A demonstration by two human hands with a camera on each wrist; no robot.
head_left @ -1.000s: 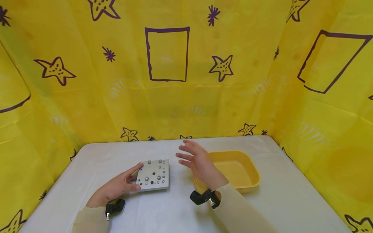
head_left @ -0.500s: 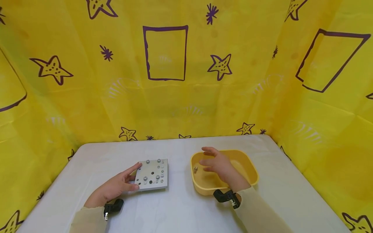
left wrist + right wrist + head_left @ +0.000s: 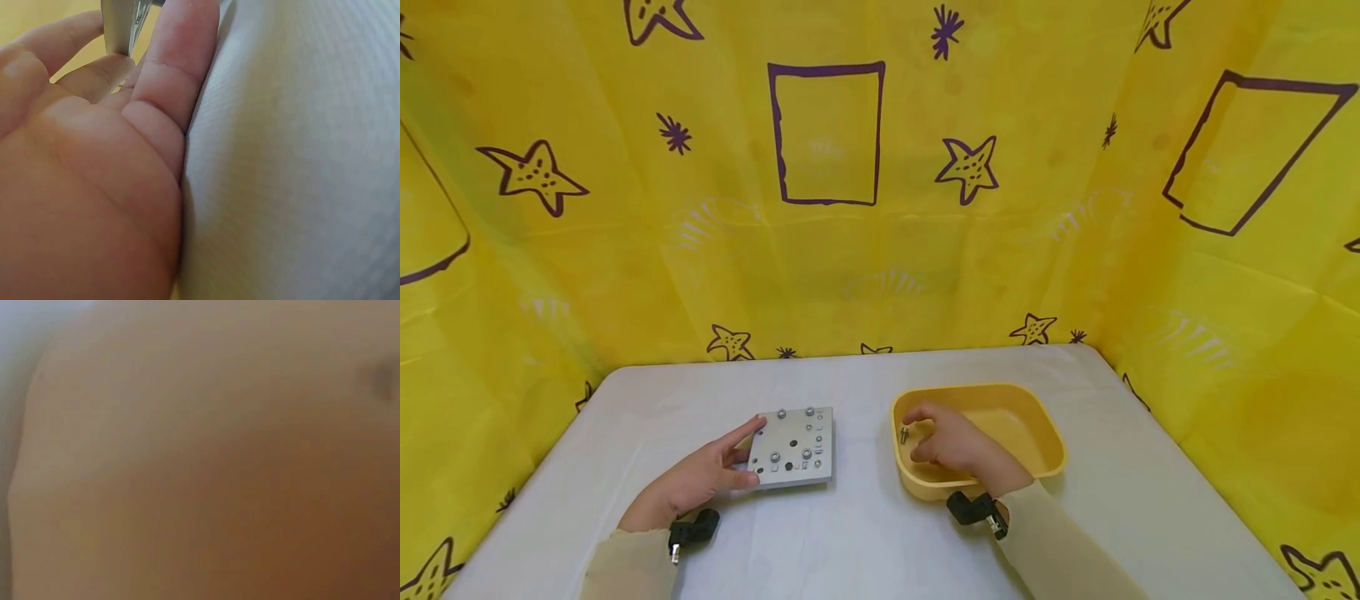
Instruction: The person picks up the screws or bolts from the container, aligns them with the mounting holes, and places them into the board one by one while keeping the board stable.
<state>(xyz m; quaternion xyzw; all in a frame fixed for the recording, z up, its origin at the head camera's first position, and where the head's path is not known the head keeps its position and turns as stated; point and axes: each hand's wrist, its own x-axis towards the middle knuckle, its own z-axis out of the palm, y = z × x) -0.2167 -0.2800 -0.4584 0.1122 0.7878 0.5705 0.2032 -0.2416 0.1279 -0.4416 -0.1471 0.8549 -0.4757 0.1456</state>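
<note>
My left hand grips the left side of a square light-grey metal plate, thumb along the near corner and a finger at the far one. Several bolts stand in holes on the plate's top, and small parts line its right side. In the left wrist view the plate's edge shows between the fingers. My right hand reaches down inside a yellow plastic bin, index finger and thumb apart. Just left of those fingers, by the bin's left wall, lies a small bolt. Only blurred skin fills the right wrist view.
Both the plate and the bin are on a white-covered table. Yellow sheeting with drawn starfish closes in the back and sides. A black wrist camera sits on the left wrist, another on the right.
My right hand has moved right from the bin's left side to over the bin, then lowered into it toward the bolt. My left hand has kept its grip on the plate.
</note>
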